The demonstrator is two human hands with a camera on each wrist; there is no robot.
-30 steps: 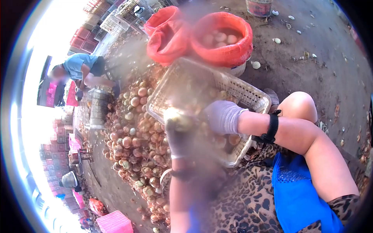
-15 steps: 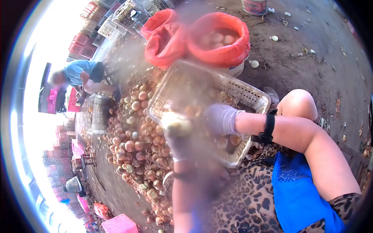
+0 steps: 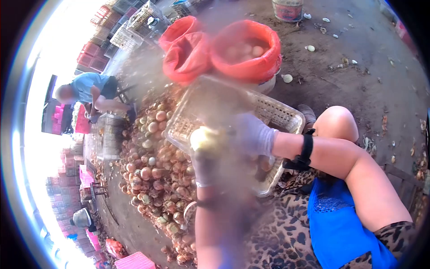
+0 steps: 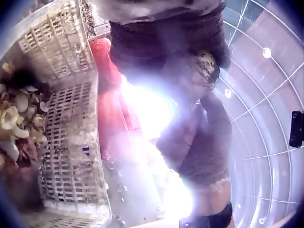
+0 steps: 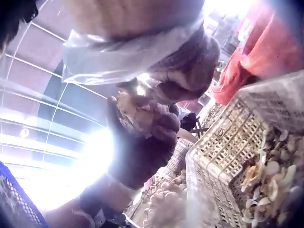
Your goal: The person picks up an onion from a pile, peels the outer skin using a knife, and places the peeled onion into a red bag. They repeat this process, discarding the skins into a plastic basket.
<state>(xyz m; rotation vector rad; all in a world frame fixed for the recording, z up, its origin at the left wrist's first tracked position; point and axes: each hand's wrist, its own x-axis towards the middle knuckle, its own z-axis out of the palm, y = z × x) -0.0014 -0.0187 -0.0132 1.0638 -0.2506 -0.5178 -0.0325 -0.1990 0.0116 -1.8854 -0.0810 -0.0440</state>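
Observation:
My gloved left hand (image 3: 205, 163) grips a pale onion (image 3: 204, 138) above the near-left side of a plastic crate (image 3: 281, 172). In the right wrist view the fingers of this dark-looking glove curl round the onion (image 5: 135, 114). My right hand (image 3: 254, 133), gloved too, is close beside the onion, its fingers curled (image 5: 175, 90). From them a small dark pointed thing (image 5: 126, 86) juts toward the onion; glare blurs it and I cannot tell its kind. A haze hides part of both hands in the head view. Peelings and onion pieces (image 4: 16, 121) lie inside the crate.
A big heap of onions (image 3: 154, 179) spreads left of the crate. Red sacks (image 3: 186, 58) stand beyond it, one holding pale onions (image 3: 256, 51). A person (image 3: 92, 92) bends over a wire-like crate (image 3: 109, 134) at left. A bucket (image 3: 287, 11) is at the top.
The head view has shifted a little, moving the sacks and bucket left and down. The onion in my left hand shows more of its bright pale side. Both hands stay close together over the crate.

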